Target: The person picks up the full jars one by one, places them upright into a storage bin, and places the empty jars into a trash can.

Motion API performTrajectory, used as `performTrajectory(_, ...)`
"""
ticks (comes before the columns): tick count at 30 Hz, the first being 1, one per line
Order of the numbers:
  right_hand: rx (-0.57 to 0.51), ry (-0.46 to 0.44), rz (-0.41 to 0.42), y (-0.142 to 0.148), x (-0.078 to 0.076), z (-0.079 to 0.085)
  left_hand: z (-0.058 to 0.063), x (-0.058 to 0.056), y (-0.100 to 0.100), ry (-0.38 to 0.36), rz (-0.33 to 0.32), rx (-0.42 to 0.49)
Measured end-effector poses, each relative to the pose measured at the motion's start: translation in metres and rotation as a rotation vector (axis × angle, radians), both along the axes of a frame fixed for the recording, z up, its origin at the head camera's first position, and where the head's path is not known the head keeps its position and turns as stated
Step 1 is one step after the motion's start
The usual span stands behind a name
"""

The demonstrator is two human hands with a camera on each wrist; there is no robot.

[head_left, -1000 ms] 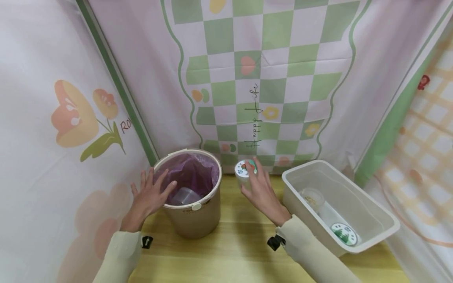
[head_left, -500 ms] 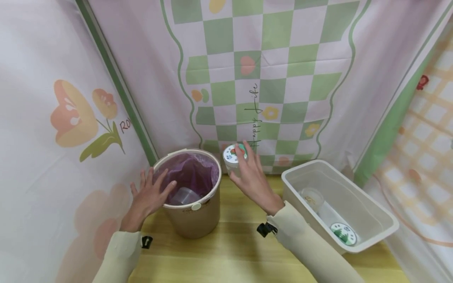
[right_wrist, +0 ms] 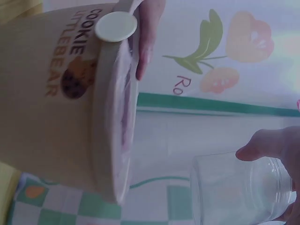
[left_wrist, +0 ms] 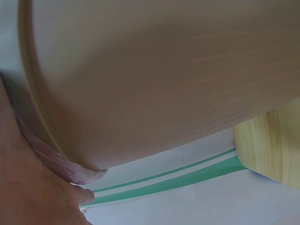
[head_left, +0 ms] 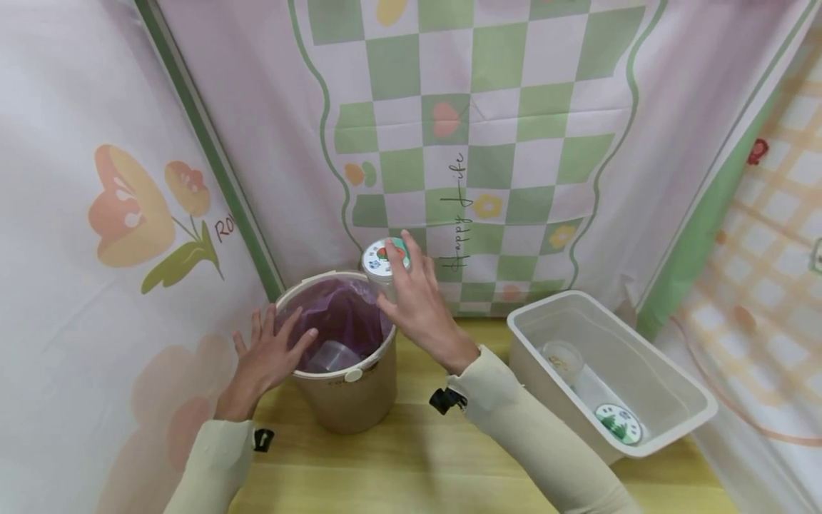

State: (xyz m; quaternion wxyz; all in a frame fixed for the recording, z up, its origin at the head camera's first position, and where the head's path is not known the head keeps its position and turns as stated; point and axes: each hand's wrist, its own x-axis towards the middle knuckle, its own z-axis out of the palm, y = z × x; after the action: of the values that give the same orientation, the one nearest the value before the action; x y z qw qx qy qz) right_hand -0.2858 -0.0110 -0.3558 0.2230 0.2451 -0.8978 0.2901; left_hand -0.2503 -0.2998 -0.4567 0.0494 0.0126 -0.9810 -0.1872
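Note:
My right hand (head_left: 420, 307) grips a clear plastic jar (right_wrist: 234, 187) near its lid, with the thumb on its side. The jar's round lid (head_left: 377, 258) carries a white, green and red label. It hangs in the air at the right rear rim of a beige trash bin (head_left: 349, 403), lined with a purple bag (head_left: 340, 307). Inside the bin lies a clear plastic container (head_left: 332, 355). Spread fingers of my left hand (head_left: 266, 360) rest on the bin's left rim.
To the right stands a beige rectangular tub (head_left: 578, 421) holding a clear jar (head_left: 561, 360) and another with a green-and-white lid (head_left: 618, 424). Patterned cloth (head_left: 501, 114) hangs behind the wooden table (head_left: 385, 471).
My right hand has lifted the jar and carried it left to the bin's rim. The left hand stays on the rim.

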Motion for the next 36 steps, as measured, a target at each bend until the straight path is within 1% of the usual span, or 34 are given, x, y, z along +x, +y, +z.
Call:
performTrajectory(4,-0.012,-0.022,0.015,-0.013,0.002,0.003,0.0,0.0,-0.001,-0.001,0.001,0.002)
performTrajectory(8,-0.018,-0.039,0.048,-0.026,0.004,0.002,0.0,0.0,-0.001,-0.008,0.009,-0.005)
performTrajectory(14,-0.003,-0.033,0.08,-0.041,0.003,-0.006,0.0,-0.002,-0.001,-0.009,0.007,-0.015)
performTrajectory(20,0.033,-0.066,0.097,-0.051,0.001,-0.016,-0.001,-0.003,-0.001,-0.023,0.012,-0.019)
performTrajectory(29,0.072,-0.054,0.097,-0.057,-0.001,-0.028,-0.001,-0.003,-0.001,-0.016,0.02,-0.025)
performTrajectory(36,0.111,-0.078,0.091,-0.061,-0.004,-0.038,-0.002,-0.003,-0.002,-0.011,0.021,-0.027)
